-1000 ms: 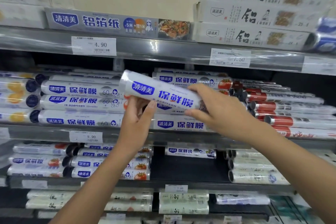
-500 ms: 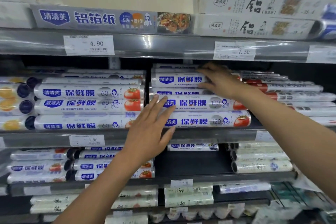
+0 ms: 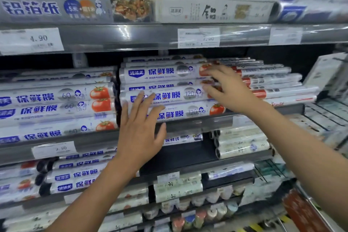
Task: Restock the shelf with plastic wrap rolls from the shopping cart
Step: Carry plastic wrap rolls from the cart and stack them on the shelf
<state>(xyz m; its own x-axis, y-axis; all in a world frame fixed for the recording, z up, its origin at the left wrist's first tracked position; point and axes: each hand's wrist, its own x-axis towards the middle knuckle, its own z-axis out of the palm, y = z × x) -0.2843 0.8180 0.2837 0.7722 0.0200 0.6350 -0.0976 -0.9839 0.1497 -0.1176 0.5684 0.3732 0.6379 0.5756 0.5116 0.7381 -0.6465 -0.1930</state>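
Note:
A stack of white plastic wrap rolls (image 3: 169,73) with blue lettering and a tomato picture lies on the middle shelf (image 3: 197,124). My left hand (image 3: 140,130) is spread flat, its fingertips against the left ends of the lower rolls (image 3: 188,113). My right hand (image 3: 227,90) reaches in from the right with straight fingers touching the right ends of the upper and middle rolls. Neither hand holds a roll. The shopping cart is out of view.
A second stack of rolls marked 60 (image 3: 56,107) lies left of the hands. Red-ended rolls (image 3: 273,84) sit to the right. Foil boxes (image 3: 216,7) fill the top shelf. More rolls (image 3: 79,175) are on lower shelves. Price tags (image 3: 32,39) line the shelf edges.
One second ago both hands carried a roll toward the stack. That roll now lies on the shelf. Both hands have let go and rest flat against the roll ends.

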